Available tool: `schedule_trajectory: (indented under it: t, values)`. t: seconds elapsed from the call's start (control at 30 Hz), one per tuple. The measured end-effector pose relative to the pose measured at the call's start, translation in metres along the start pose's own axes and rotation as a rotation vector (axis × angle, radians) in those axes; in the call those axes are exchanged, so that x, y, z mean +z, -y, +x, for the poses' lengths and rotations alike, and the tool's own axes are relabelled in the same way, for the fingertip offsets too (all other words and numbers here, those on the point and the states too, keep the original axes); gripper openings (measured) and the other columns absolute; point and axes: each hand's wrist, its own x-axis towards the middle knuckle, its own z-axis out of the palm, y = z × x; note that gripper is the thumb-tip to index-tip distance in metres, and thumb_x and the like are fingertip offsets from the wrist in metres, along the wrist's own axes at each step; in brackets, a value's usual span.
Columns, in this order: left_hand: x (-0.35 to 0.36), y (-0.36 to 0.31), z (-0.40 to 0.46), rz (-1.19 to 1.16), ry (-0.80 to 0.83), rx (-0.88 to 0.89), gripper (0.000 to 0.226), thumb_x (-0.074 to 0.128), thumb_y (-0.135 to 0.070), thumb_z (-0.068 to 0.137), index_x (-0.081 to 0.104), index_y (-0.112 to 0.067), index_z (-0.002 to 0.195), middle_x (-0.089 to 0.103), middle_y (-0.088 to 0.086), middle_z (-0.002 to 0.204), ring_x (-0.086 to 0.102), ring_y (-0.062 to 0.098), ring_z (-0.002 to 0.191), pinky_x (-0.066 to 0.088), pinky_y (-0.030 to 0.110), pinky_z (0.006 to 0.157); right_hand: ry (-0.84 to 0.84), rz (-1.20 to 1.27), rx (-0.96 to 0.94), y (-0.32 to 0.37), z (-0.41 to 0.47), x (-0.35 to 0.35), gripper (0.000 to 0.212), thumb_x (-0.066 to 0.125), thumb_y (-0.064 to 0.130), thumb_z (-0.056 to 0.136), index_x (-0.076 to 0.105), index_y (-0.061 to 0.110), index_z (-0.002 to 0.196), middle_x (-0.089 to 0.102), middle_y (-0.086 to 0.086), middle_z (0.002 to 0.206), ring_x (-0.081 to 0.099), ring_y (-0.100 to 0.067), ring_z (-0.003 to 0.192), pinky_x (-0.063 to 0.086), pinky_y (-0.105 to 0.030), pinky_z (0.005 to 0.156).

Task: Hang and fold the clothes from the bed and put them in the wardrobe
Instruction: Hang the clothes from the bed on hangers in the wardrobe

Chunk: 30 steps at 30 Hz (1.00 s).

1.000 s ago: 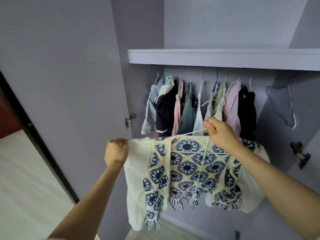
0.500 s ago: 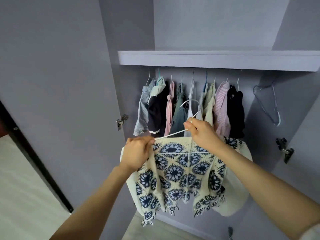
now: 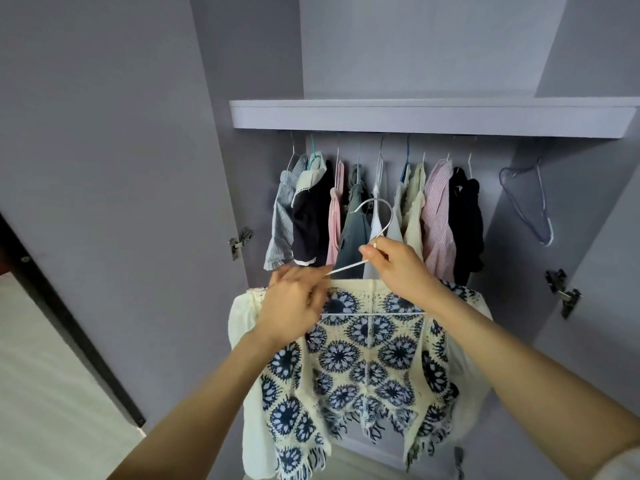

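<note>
A cream crochet top (image 3: 363,358) with dark blue flower motifs and fringe hangs on a white wire hanger (image 3: 382,220) in front of the open wardrobe. My right hand (image 3: 401,268) grips the hanger just below its hook. My left hand (image 3: 294,303) lies blurred over the top's left shoulder, by the hanger's left arm; its grip cannot be made out. The hook stands free below the row of hung clothes (image 3: 374,216).
Several garments fill the rail under the wardrobe shelf (image 3: 433,116). An empty blue-grey hanger (image 3: 530,202) hangs at the rail's right end, with a gap beside it. Open wardrobe doors flank both sides, hinges (image 3: 239,242) showing. Pale floor lies lower left.
My left hand has moved from the top's far left edge in to its left shoulder by the hanger. The top and hanger sit nearer to me.
</note>
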Motion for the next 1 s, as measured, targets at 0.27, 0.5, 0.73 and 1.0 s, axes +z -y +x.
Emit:
schedule_trajectory:
  t: [0.27, 0.5, 0.73, 1.0]
  values:
    - [0.011, 0.017, 0.009, -0.181, -0.222, -0.047, 0.03, 0.046, -0.028, 0.095, 0.067, -0.008, 0.088, 0.061, -0.008, 0.069, 0.05, 0.008, 0.055, 0.041, 0.024, 0.057, -0.11, -0.091, -0.046, -0.042, -0.028, -0.016, 0.026, 0.043, 0.014, 0.097, 0.059, 0.01, 0.117, 0.057, 0.0, 0.112, 0.056, -0.015, 0.105, 0.044, -0.035, 0.096]
    - [0.016, 0.036, 0.02, -0.294, -0.179, -0.267, 0.016, 0.05, -0.014, 0.096, 0.065, -0.009, 0.093, 0.057, -0.01, 0.066, 0.047, 0.006, 0.054, 0.036, 0.024, 0.053, -0.347, -0.502, 0.093, -0.09, -0.076, -0.022, 0.031, 0.051, 0.023, 0.081, 0.06, 0.008, 0.107, 0.059, -0.009, 0.112, 0.052, -0.028, 0.104, 0.04, -0.04, 0.085]
    - [0.01, 0.035, 0.027, -0.278, -0.209, -0.207, 0.017, 0.052, -0.015, 0.096, 0.068, -0.008, 0.095, 0.066, 0.003, 0.074, 0.048, 0.012, 0.052, 0.039, 0.026, 0.054, -0.349, -0.597, 0.147, -0.086, -0.064, -0.012, 0.039, 0.072, 0.018, 0.08, 0.056, 0.005, 0.113, 0.058, -0.013, 0.114, 0.054, -0.033, 0.103, 0.043, -0.042, 0.084]
    - [-0.006, 0.042, 0.018, -0.111, -0.29, -0.12, 0.013, 0.058, -0.006, 0.091, 0.072, -0.005, 0.09, 0.066, 0.001, 0.071, 0.04, -0.003, 0.047, 0.032, 0.013, 0.053, -0.391, -0.581, -0.009, -0.096, -0.07, -0.013, 0.027, 0.045, 0.019, 0.084, 0.068, 0.006, 0.078, 0.064, -0.005, 0.073, 0.064, -0.024, 0.066, 0.05, -0.029, 0.047]
